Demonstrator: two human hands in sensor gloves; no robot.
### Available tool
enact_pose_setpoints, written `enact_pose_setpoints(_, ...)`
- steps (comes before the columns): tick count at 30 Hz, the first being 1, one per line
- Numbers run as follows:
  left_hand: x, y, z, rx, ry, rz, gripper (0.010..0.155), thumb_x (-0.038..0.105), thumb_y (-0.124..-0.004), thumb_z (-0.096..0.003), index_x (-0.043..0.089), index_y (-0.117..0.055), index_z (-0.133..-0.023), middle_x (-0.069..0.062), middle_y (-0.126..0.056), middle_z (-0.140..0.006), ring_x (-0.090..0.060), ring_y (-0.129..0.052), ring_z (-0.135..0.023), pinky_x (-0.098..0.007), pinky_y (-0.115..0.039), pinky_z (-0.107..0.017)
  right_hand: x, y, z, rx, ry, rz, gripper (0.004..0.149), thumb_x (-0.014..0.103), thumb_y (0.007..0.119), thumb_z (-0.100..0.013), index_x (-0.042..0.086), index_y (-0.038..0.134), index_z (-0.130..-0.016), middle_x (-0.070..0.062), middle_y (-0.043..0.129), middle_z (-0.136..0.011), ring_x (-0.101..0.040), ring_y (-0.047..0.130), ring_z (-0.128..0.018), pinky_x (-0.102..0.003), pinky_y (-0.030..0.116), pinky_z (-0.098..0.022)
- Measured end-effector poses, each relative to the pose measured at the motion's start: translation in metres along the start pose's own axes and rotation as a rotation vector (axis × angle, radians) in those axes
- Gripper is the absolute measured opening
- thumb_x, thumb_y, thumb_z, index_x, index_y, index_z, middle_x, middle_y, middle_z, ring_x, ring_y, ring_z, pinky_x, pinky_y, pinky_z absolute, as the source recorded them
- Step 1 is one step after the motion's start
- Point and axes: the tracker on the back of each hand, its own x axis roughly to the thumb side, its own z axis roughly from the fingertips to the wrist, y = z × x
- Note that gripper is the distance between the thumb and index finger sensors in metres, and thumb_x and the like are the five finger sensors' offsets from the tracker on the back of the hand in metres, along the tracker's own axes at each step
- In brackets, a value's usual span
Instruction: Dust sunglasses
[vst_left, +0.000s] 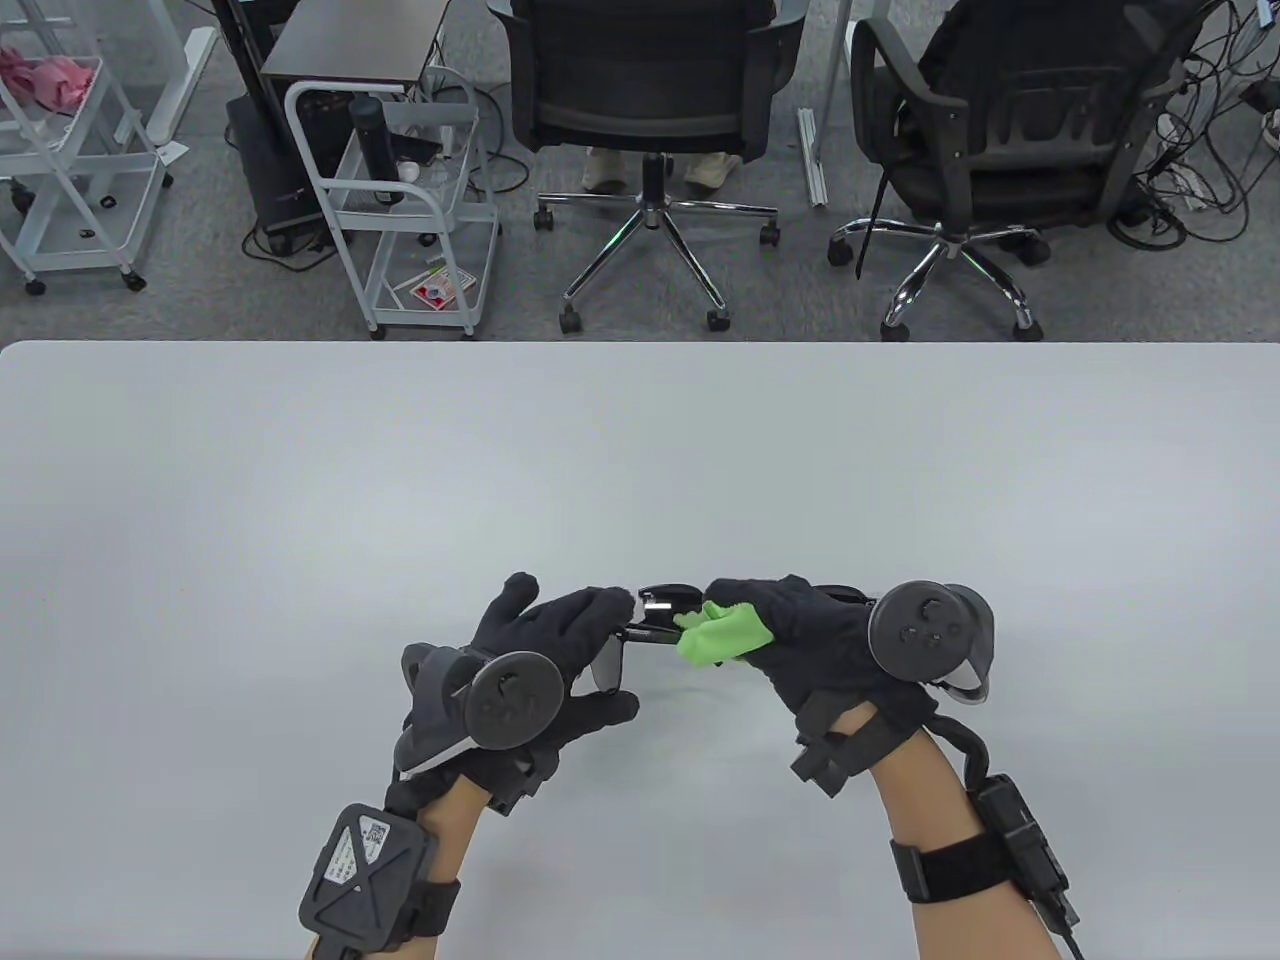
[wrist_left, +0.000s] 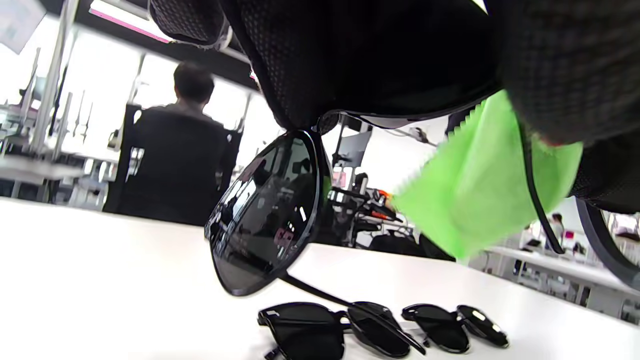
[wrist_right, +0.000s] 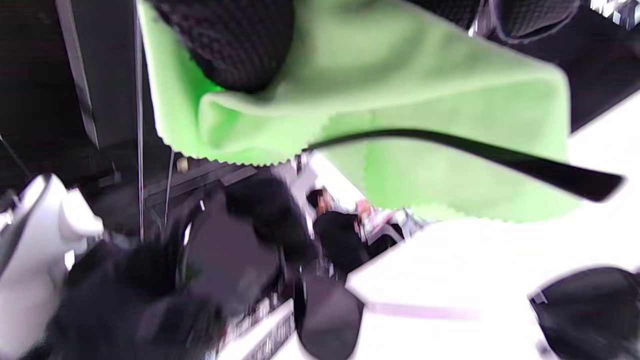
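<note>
My left hand (vst_left: 600, 625) grips a pair of black sunglasses (vst_left: 662, 608) by one end and holds them above the table. One dark lens (wrist_left: 265, 215) hangs down in the left wrist view. My right hand (vst_left: 745, 612) pinches a bright green cloth (vst_left: 716, 636) against the other side of the frame. The cloth (wrist_left: 475, 195) is folded around that part, and a temple arm (wrist_right: 505, 157) crosses in front of it (wrist_right: 400, 85). The lens under the cloth is hidden.
Two more pairs of black sunglasses (wrist_left: 335, 332) (wrist_left: 452, 325) lie on the white table (vst_left: 400, 480) just beyond my hands, mostly hidden in the table view. Past the far edge stand office chairs (vst_left: 650, 90) and a white wire cart (vst_left: 410, 200).
</note>
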Motion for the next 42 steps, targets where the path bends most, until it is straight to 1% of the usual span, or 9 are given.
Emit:
enact_pose_setpoints(5, -0.014, 0.001, -0.001, 0.009, 0.134, 0.186, 0.093, 0.081, -0.081, -0.0218, 0.037, -0.066, -0.102, 0.012, -0.086, -0.094, -0.007, -0.106, -0.075, -0.047, -0.068, -0.077, 0.025, -0.005, 0.004, -0.162, -0.122, 0.087, 0.047, 0.037, 0.082, -0.046, 0.015, 0.086, -0.087, -0.006, 0.098, -0.086, -0.036, 0.098, -0.077, -0.067, 0.065, -0.061)
enact_pose_setpoints(11, -0.031, -0.01, 0.002, -0.052, 0.314, 0.348, 0.098, 0.084, -0.074, -0.0271, 0.027, -0.06, -0.105, 0.008, -0.093, -0.085, -0.009, -0.114, -0.053, -0.044, -0.076, -0.069, 0.05, 0.012, 0.005, -0.119, -0.232, 0.219, 0.046, 0.037, 0.082, -0.045, 0.016, 0.087, -0.086, -0.004, 0.1, -0.083, -0.033, 0.1, -0.074, -0.066, 0.067, -0.062)
enact_pose_setpoints(20, -0.048, -0.021, 0.006, -0.107, 0.454, 0.632, 0.099, 0.083, -0.072, -0.0305, 0.021, -0.056, -0.106, 0.003, -0.096, -0.08, -0.009, -0.116, -0.04, -0.044, -0.08, -0.063, 0.049, 0.063, 0.003, 0.154, -0.25, 0.351, 0.047, 0.038, 0.082, -0.045, 0.017, 0.087, -0.086, -0.006, 0.099, -0.085, -0.036, 0.098, -0.075, -0.067, 0.065, -0.062)
enact_pose_setpoints(29, -0.062, -0.015, 0.01, -0.046, 0.496, 0.746, 0.098, 0.082, -0.069, -0.0332, 0.021, -0.049, -0.107, 0.003, -0.092, -0.085, -0.009, -0.116, -0.043, -0.043, -0.08, -0.064, 0.062, 0.1, 0.008, 0.478, -0.333, 0.544, 0.051, 0.041, 0.08, -0.043, 0.018, 0.086, -0.088, -0.01, 0.097, -0.087, -0.039, 0.097, -0.076, -0.069, 0.063, -0.062)
enact_pose_setpoints(32, -0.066, -0.014, 0.012, -0.024, 0.513, 0.798, 0.097, 0.08, -0.068, -0.0341, 0.02, -0.046, -0.107, 0.003, -0.09, -0.087, -0.009, -0.116, -0.044, -0.042, -0.08, -0.065, 0.066, 0.107, 0.009, 0.528, -0.353, 0.644, 0.053, 0.041, 0.081, -0.043, 0.018, 0.082, -0.091, -0.01, 0.094, -0.089, -0.04, 0.096, -0.077, -0.07, 0.062, -0.062)
enact_pose_setpoints(35, -0.069, -0.013, 0.014, -0.003, 0.537, 0.842, 0.097, 0.079, -0.069, -0.0348, 0.018, -0.044, -0.107, 0.001, -0.088, -0.088, -0.01, -0.117, -0.045, -0.041, -0.081, -0.065, 0.068, 0.112, 0.01, 0.666, -0.307, 0.73, 0.068, 0.042, 0.085, -0.042, 0.015, 0.065, -0.102, -0.014, 0.078, -0.103, -0.046, 0.083, -0.089, -0.073, 0.054, -0.063)
enact_pose_setpoints(38, -0.072, -0.013, 0.015, 0.004, 0.55, 0.862, 0.098, 0.078, -0.069, -0.035, 0.017, -0.043, -0.107, 0.001, -0.087, -0.089, -0.01, -0.117, -0.045, -0.04, -0.082, -0.064, 0.069, 0.113, 0.012, 0.778, -0.252, 0.743, 0.099, 0.058, 0.088, -0.034, 0.009, 0.044, -0.108, -0.02, 0.053, -0.114, -0.055, 0.059, -0.1, -0.077, 0.041, -0.063)
enact_pose_setpoints(40, -0.072, -0.014, 0.015, 0.001, 0.555, 0.873, 0.098, 0.078, -0.069, -0.0351, 0.017, -0.043, -0.107, 0.001, -0.087, -0.089, -0.01, -0.117, -0.044, -0.04, -0.082, -0.064, 0.07, 0.113, 0.012, 0.793, -0.241, 0.706, 0.104, 0.066, 0.084, -0.032, 0.007, 0.042, -0.108, -0.022, 0.051, -0.114, -0.056, 0.057, -0.1, -0.078, 0.038, -0.062)
enact_pose_setpoints(42, -0.071, -0.013, 0.015, 0.0, 0.555, 0.872, 0.098, 0.078, -0.069, -0.035, 0.017, -0.043, -0.107, 0.001, -0.087, -0.089, -0.01, -0.117, -0.043, -0.04, -0.082, -0.063, 0.07, 0.11, 0.011, 0.786, -0.218, 0.644, 0.098, 0.07, 0.07, -0.039, 0.006, 0.044, -0.108, -0.023, 0.052, -0.114, -0.056, 0.057, -0.099, -0.078, 0.037, -0.061)
